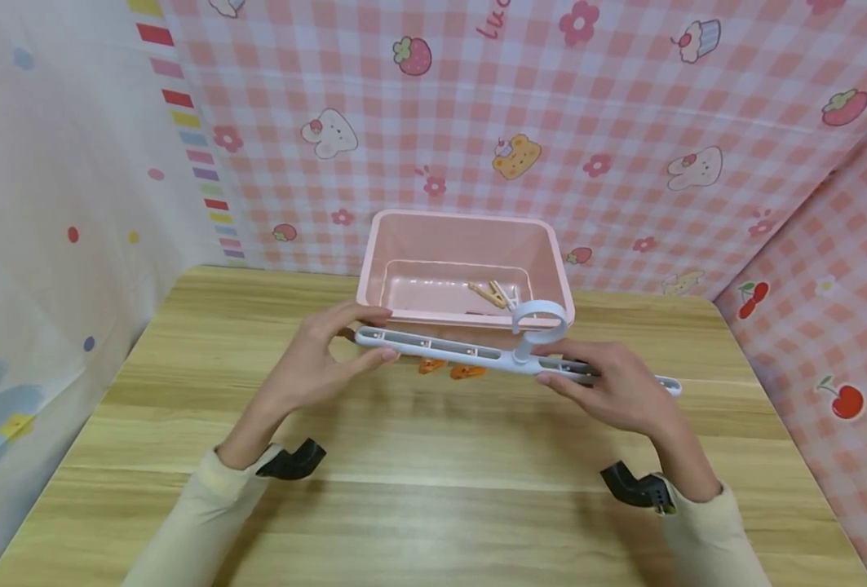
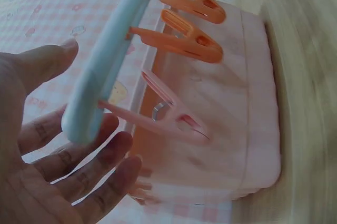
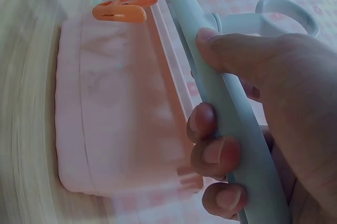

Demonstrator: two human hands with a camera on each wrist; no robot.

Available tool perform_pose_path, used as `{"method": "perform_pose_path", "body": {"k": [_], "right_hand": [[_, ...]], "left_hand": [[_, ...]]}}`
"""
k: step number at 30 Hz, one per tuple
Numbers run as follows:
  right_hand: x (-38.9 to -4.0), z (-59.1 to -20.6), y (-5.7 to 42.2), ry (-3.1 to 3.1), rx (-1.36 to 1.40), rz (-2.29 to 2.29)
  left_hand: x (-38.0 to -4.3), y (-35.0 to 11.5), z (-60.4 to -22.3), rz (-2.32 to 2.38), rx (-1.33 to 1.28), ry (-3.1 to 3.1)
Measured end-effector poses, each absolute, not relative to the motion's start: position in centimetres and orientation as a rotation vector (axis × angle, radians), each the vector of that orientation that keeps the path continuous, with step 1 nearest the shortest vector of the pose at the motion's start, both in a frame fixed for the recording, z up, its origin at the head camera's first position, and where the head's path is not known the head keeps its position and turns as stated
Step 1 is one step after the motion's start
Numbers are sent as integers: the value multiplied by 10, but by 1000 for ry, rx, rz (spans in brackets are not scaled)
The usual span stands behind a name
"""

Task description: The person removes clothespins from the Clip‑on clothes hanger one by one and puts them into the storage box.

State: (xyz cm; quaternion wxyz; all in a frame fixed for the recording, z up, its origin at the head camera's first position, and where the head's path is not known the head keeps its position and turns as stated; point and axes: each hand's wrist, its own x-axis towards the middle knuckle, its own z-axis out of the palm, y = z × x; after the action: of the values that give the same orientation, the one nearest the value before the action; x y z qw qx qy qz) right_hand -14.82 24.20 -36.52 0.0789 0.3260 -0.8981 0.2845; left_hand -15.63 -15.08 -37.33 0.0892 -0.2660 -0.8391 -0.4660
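A pale blue clip hanger [image 1: 506, 364] is held up above the table, in front of the pink bin. My right hand [image 1: 617, 387] grips its bar just right of the ring-shaped hook [image 3: 295, 10], thumb on one side and fingers curled round the other. At the bar's left end is my left hand [image 1: 316, 359], fingers spread and thumb apart from the bar in the left wrist view. Two orange clothespins [image 2: 184, 45] and one pink clothespin [image 2: 184, 124] hang from the left half of the bar. Whether the left fingers touch the bar is hard to tell.
The pink bin [image 1: 370, 265] stands at the back of the wooden table [image 1: 433, 505], against a checked cloth backdrop [image 1: 448, 122]. Inside it lie a tan clothespin [image 1: 486, 295] and a white clothespin [image 1: 504, 293]. Cloth also hangs at both sides.
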Motion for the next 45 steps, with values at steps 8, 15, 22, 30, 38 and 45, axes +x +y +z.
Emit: {"method": "perform_pose_path", "body": {"k": [8,15,22,30,38,45], "right_hand": [[-144,-365,251,-2674,957,879],[-140,-367,260,-2647,968,957],[-137,-369,265,-2640,964,992],[-137,-370,267,-2637,996,1053],[-138,-369,270,-2669,978,1072],[-139,-367,272,-2681,955,1092]], "left_hand": [[-154,-155,-387,-1506,-785,-2544],[-155,-151,-408,-1649,-780,-2580],[-152,-142,-417,-1795,-715,-2645],[-149,-135,-423,-1955,-796,-2585],[-148,-136,-419,-1977,-818,-2564],[-149,-139,-415,-1762,-836,-2603]]}}
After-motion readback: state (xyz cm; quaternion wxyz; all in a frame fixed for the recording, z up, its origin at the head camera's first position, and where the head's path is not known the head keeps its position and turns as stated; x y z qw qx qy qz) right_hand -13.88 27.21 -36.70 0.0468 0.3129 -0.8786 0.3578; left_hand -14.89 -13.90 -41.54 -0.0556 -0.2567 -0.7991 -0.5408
